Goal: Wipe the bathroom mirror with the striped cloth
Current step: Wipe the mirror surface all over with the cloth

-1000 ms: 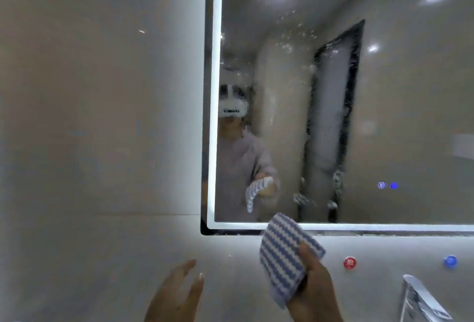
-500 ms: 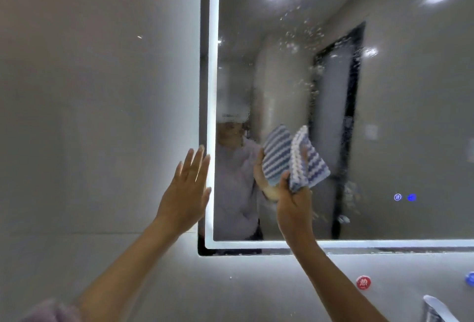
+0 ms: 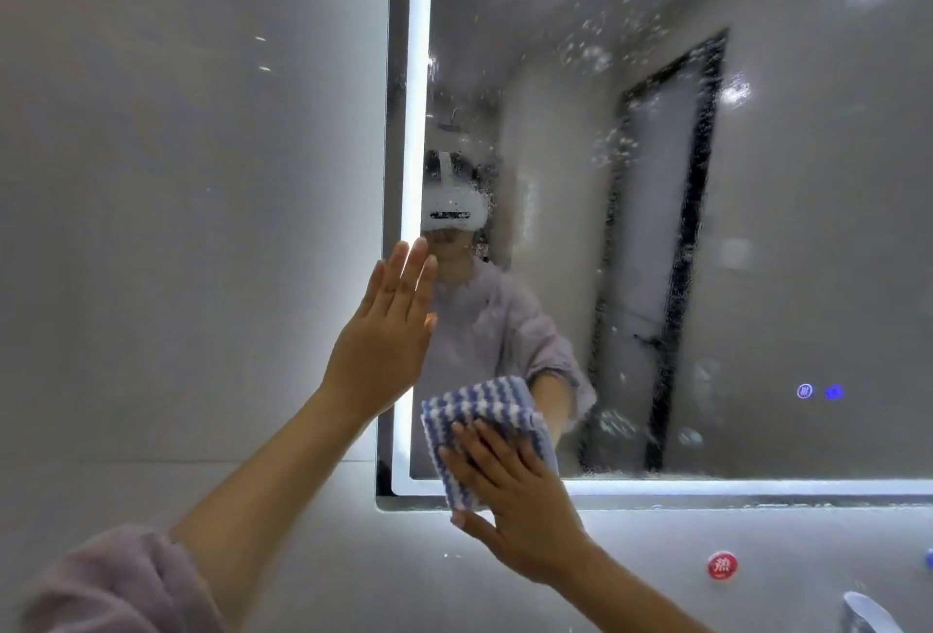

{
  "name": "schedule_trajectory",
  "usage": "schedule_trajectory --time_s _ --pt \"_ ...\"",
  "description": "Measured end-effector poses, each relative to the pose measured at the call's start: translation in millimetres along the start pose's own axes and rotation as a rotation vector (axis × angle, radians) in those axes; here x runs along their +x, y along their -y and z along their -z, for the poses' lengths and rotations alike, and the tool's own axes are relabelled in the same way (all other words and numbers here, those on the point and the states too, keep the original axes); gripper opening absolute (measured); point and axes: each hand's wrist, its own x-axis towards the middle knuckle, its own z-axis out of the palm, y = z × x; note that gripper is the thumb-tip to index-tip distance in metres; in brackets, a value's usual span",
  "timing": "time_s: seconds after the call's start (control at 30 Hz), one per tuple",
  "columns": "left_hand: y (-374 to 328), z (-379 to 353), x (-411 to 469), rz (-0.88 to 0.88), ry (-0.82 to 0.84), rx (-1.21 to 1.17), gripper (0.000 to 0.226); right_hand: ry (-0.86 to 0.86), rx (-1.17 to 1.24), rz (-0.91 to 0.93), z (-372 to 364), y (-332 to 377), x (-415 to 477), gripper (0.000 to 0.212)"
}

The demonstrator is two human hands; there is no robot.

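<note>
Wiping now: my right hand [image 3: 510,496], fingers [image 3: 492,453] straight, presses the striped cloth [image 3: 474,410] on the mirror [image 3: 808,228]; next, sweep across the droplets [image 3: 590,52].

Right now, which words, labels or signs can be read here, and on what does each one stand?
"热", white, on the round red sticker on the wall under the mirror.
Two lit blue icons on the mirror glass: too blurred to read.
Dark marking on the reflected headset: too blurred.
The blue sticker at the right edge: cut off, unreadable.
</note>
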Motion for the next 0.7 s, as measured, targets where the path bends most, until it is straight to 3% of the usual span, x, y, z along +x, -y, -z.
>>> schedule_trajectory --time_s 0.13,0.27,0.4,0.57,0.63,0.7 --pt "1.2 -1.2 0.9 -0.019 -0.052 0.015 0.052 -0.051 -0.073 0.027 11.6 -24.1 17.8 0.055" --pt "0.7 -1.8 0.3 -0.023 -0.089 0.054 0.052 -0.207 -0.001 -0.322 36.0 -50.4 68.1 0.055" --pt "1.3 -2.4 0.3 -0.02 -0.098 0.034 0.053 -0.232 0.011 -0.425 38.3 -36.3 85.2 0.057" --pt "1.8 -4.6 -1.6 -0.012 -0.074 0.042 0.053 -0.112 -0.076 -0.13 -13.2 15.1 24.1 0.066" --pt "2.5 -5.6 -3.0 -0.018 -0.067 0.075 0.054 -0.043 -0.096 0.009 -23.2 13.7 -2.0 0.064" --pt "3.1 -6.3 -2.8 -0.025 -0.073 0.09 0.055 -0.016 -0.098 0.028 -17.1 -5.1 -10.7 0.058"
